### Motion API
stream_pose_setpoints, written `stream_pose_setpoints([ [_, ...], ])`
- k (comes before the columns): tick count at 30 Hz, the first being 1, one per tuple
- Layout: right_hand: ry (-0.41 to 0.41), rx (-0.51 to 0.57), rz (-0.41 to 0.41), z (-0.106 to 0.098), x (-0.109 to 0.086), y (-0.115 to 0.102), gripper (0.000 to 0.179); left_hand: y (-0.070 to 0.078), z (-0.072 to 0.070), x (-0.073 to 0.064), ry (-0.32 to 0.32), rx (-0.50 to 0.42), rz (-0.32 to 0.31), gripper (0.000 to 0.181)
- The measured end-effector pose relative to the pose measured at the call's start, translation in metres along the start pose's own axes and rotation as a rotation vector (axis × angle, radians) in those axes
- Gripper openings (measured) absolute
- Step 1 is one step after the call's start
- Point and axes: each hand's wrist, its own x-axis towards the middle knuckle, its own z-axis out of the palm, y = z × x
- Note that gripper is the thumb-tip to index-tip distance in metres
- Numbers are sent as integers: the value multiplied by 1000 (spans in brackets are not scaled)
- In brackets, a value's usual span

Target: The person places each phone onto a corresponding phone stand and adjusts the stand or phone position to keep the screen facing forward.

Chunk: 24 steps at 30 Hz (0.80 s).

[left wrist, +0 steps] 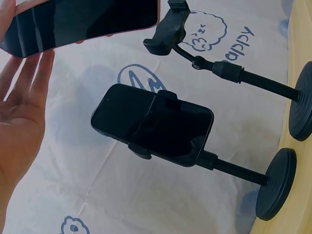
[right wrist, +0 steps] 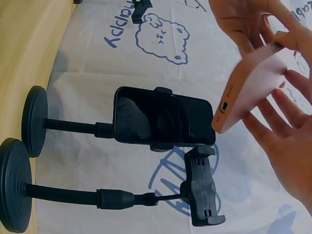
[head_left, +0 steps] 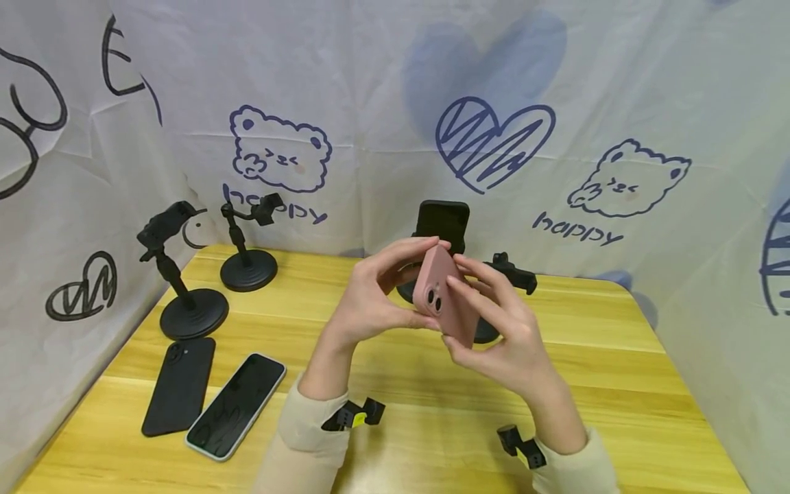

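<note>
Above the table, both hands hold a pink smartphone [head_left: 458, 309], tilted with its camera lenses facing back toward me. My left hand [head_left: 370, 291] grips the lens end between thumb and fingers. The right hand [head_left: 506, 326] has its thumb at the lower edge and fingertips on the back and upper edge. In the left wrist view the phone's dark screen [left wrist: 92, 22] shows, facing the backdrop side. The charging port end [right wrist: 225, 107] appears in the right wrist view. Behind the hands, a black phone [left wrist: 151, 124] sits clamped in a stand.
A second stand with a bare clamp [head_left: 515, 274] is beside the clamped phone. Two more black stands [head_left: 194, 312] [head_left: 249, 271] occupy the table's left back. Below them lie a black phone [head_left: 179, 387], back up, and a light-edged phone [head_left: 237, 406], screen up. A printed cloth hangs behind.
</note>
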Motion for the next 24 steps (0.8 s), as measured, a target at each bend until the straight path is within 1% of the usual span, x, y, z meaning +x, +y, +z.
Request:
stream_pose_setpoints([
  [3,21,-8,5,1,0,-1,59,3,3,0,62,52,34,94],
  [7,61,2,-9,6,1,-1,57,8,9,2,174,152,66,94],
  [10,102,-1,-13,11,2,0,53,11,17,5,255,200,97,94],
  [14,143,-14,20,19,2,2,55,11,26,8,335,257,124,93],
  [16,155,-13,47,23,0,3,58,10,30,8,365,296,114,93],
  [19,172,-8,98,28,-3,4,54,7,34,8,392,342,86,91],
  [22,203,-12,140,32,-5,5,46,5,39,8,398,382,62,90],
  [24,229,-19,151,34,-6,6,40,3,41,8,395,403,61,89],
])
